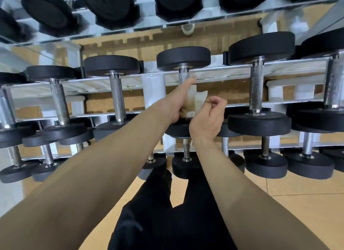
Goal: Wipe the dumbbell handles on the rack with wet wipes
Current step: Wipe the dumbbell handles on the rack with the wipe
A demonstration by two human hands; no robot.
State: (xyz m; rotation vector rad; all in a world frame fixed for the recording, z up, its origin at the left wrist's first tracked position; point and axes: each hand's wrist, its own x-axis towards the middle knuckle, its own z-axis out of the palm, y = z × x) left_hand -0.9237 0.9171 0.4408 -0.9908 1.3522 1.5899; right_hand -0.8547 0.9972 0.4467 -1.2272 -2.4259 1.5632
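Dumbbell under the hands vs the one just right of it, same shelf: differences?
The centre dumbbell has its handle mostly wrapped by the wet wipe and left hand; the right dumbbell has a bare handle. Right dumbbell's handle is dark-speckled; centre dumbbell's exposed stub looks cleaner. Right dumbbell's heads look larger than the centre dumbbell's. Shared: black round heads, knurled metal handles, same rack shelf.

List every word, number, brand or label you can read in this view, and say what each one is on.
No readable text anywhere in this view.
The black dumbbell heads show no weight numbers or brand.
The knurled handles and the white rack carry no legible marks.
The wet wipe, held by the left hand and the right hand, has no print on it.
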